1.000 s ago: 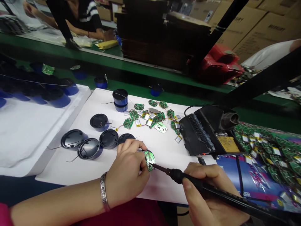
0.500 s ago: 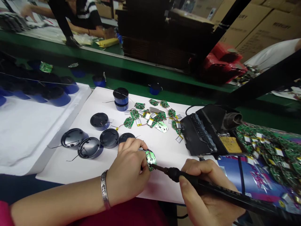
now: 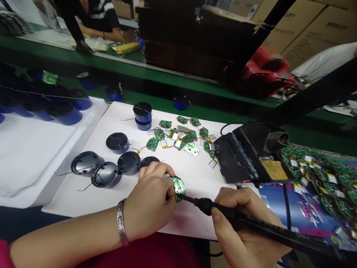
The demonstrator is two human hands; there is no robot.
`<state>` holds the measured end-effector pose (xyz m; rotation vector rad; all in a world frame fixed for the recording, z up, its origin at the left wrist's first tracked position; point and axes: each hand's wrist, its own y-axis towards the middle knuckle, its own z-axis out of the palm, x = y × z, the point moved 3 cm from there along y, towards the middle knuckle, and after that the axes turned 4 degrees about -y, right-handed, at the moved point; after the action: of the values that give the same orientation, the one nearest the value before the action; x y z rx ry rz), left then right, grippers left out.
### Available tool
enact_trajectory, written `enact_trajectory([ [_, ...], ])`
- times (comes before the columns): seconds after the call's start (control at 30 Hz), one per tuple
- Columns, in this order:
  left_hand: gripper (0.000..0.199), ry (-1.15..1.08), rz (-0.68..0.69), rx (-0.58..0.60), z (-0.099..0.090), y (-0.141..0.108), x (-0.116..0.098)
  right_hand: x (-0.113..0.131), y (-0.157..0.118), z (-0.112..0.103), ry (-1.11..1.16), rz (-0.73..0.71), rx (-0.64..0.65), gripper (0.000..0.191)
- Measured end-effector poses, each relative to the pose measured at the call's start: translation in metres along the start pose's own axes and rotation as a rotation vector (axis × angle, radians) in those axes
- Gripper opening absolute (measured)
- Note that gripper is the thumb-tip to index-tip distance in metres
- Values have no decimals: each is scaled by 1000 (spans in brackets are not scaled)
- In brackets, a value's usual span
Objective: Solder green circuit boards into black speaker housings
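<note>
My left hand (image 3: pixel 154 197) is closed on a green circuit board (image 3: pixel 179 186), held tilted above the white work surface; its fingers hide the board's left side. A black soldering iron (image 3: pixel 223 210) lies in the grip of my right hand (image 3: pixel 248 227), its tip touching the board's lower part. Thin wires run across the board's face. Just beyond my left hand are round black-and-blue housings (image 3: pixel 128 162), open side up, some with a wire sticking out. Farther back lies a cluster of green boards (image 3: pixel 191 137) wired to small silver battery cells (image 3: pixel 212 163).
A black soldering stand (image 3: pixel 234 160) with a yellow sponge (image 3: pixel 275 170) stands right of the white sheet (image 3: pixel 195 219). More boards are heaped on a blue package (image 3: pixel 279 208) at the far right. Blue housings crowd a white tray (image 3: pixel 25 156) at left. A co-worker's arm (image 3: pixel 111 35) shows behind.
The view shifts slightly. Both hands keep their grip, and the iron's tip stays on the board at nearly the same spot. The co-worker's hand at the back has moved.
</note>
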<state>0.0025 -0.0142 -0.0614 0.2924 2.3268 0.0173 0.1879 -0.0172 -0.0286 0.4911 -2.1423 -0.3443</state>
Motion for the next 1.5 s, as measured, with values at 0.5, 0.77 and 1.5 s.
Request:
enact_trajectory([
  [0.5,23,32,-106,127,-7,6,-4,23,4,-4,-182,-156,100,14],
  [0.77,24,70,-84,151,-7,7,-5,31,8,-5,-291,-226,181,15],
  [1.5,23,72,-72,167,-9,6,-3,21,1,-2,-257,-134,-306,10],
])
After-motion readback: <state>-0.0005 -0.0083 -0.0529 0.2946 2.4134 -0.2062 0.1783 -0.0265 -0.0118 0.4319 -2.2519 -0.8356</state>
